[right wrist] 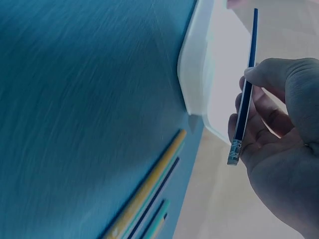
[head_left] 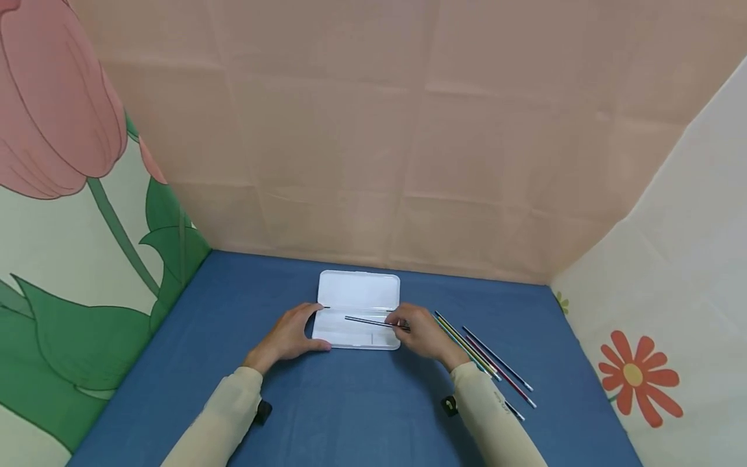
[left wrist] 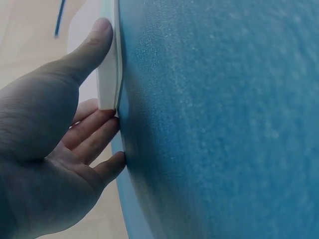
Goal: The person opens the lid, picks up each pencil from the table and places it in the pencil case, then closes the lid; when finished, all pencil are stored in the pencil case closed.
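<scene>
A white pencil case [head_left: 358, 290] lies unfolded on the table, its lid tipped back and the shallow tray toward me. My left hand [head_left: 294, 332] grips the tray's left end, thumb at the front corner and fingers spread along the side. In the left wrist view, the thumb presses the case wall [left wrist: 110, 79]. Between thumb and fingers, my right hand [head_left: 421, 332] pinches a dark blue pencil [right wrist: 253, 40], which has a metal band and eraser at its near end. The pencil lies crosswise over the tray, its other end pointing left.
Several pencils [head_left: 487, 359], among them yellow, green, red and dark ones, lie slanted on the blue tablecloth [head_left: 362, 402] to the right, partly under my right forearm. A beige backdrop [head_left: 373, 162] rises behind the table, with flower-printed cloth on both sides.
</scene>
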`<state>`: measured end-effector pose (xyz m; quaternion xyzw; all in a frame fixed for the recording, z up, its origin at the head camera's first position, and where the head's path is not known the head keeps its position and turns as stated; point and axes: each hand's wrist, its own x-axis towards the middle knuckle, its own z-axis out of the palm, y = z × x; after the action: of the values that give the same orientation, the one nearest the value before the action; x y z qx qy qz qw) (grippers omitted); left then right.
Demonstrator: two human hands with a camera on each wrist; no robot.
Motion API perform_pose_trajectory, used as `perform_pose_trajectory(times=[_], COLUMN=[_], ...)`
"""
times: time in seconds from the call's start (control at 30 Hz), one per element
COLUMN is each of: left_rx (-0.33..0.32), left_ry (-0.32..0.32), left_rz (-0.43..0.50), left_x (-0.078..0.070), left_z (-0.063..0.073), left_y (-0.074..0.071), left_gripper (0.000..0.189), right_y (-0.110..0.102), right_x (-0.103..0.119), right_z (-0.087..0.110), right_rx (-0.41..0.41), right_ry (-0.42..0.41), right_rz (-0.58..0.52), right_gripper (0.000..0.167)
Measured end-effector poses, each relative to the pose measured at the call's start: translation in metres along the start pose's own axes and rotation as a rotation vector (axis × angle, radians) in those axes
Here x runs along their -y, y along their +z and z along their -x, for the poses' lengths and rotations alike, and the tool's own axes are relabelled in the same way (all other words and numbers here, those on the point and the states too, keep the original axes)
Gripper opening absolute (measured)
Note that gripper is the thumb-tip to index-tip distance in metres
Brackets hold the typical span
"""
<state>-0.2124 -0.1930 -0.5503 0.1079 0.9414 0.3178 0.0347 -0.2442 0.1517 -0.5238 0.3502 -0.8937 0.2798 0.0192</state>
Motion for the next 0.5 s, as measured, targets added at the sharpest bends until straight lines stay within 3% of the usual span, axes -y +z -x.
perform_pose_trajectory(times=[0.5], left_rx=[0.007], left_ry=[-0.003], left_rz=[0.002], left_x=[0.003], left_z=[-0.002], left_y=[0.0], left_gripper=[0.097], right_y=[0.027], right_x=[0.007], right_z=[-0.035], right_rx=[0.088], right_ry=[0.041], right_rz=[-0.013], right_gripper=[0.02])
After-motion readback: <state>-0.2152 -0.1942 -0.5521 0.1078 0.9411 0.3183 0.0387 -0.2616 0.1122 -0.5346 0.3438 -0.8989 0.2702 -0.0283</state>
